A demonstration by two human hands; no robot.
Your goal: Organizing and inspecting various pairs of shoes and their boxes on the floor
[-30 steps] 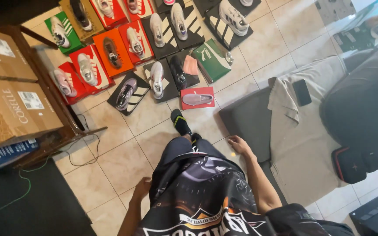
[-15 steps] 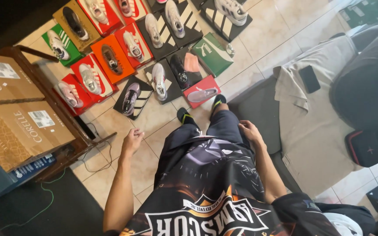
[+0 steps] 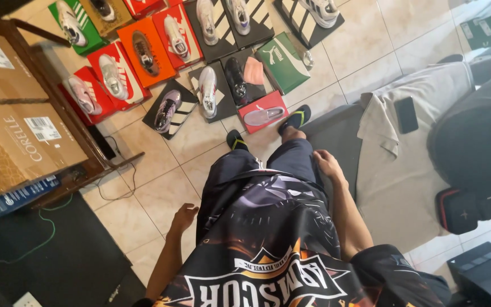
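My left hand (image 3: 184, 218) hangs loose, empty, lower middle of frame. My right hand (image 3: 328, 164) relaxed, empty, at thigh. Nearest: red cardboard shoebox with pale sneaker (image 3: 263, 112), centre frame, by my feet. Probably light, stiff; sneaker loose on top, so grip box by both long sides.

— Where are the hands?

— Both hang low beside the body, one on each side of the thighs. The left hand (image 3: 184, 218) sits at the end of a bare forearm that runs straight down along the left hip.

— Is it gripping anything?

— No. Its fingers curl loosely inward, palm toward the leg, holding nothing.

— And the other?

— The right hand (image 3: 328, 163) is farther forward than the left, close against the right thigh near the knee. The right elbow is slightly bent. Its fingers are relaxed, half-curled and empty, with the knuckles facing up.
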